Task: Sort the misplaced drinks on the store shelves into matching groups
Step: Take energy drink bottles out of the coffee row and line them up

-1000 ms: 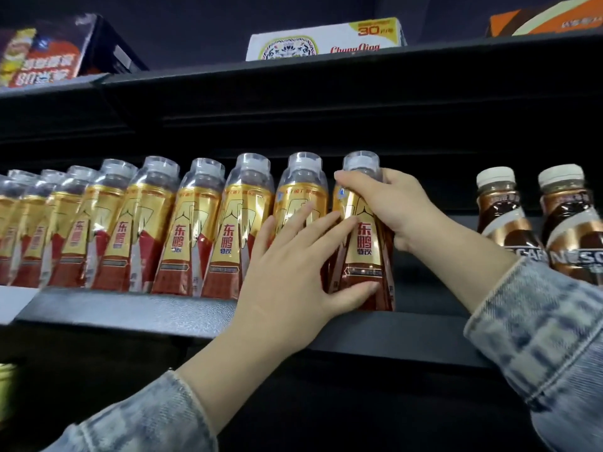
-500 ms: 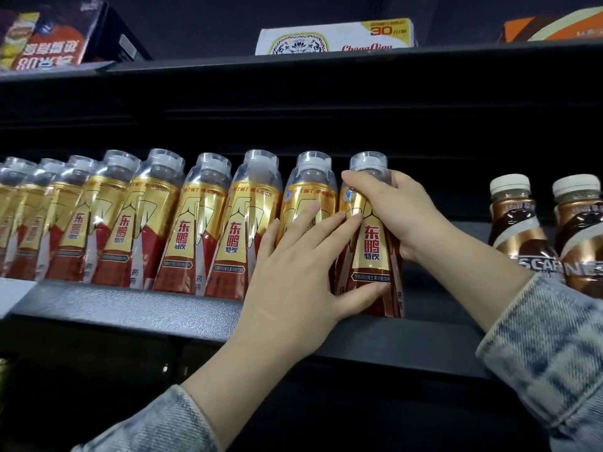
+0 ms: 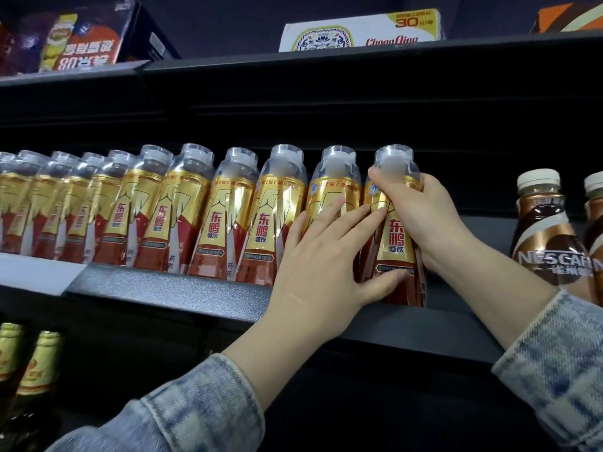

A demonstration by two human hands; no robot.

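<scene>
A row of several gold-and-red energy drink bottles (image 3: 215,220) with clear caps stands along the dark middle shelf (image 3: 169,293). The rightmost gold-and-red bottle (image 3: 396,243) stands at the end of that row. My right hand (image 3: 421,220) wraps its neck and right side from behind. My left hand (image 3: 323,259) lies flat with spread fingers across the front of this bottle and its left neighbour (image 3: 329,194), thumb on the end bottle's base. Two brown Nescafe coffee bottles (image 3: 545,236) with white caps stand further right, apart from the row.
A gap of bare shelf separates the end bottle from the coffee bottles. The upper shelf carries a white carton (image 3: 362,31), a dark red box (image 3: 81,40) and an orange box (image 3: 571,19). Gold-capped bottles (image 3: 36,363) stand below at lower left.
The view has shifted slightly, and both hands have kept their hold on the end bottle. My right thumb now sits higher on its neck. The bottle stays at the row's right end.
</scene>
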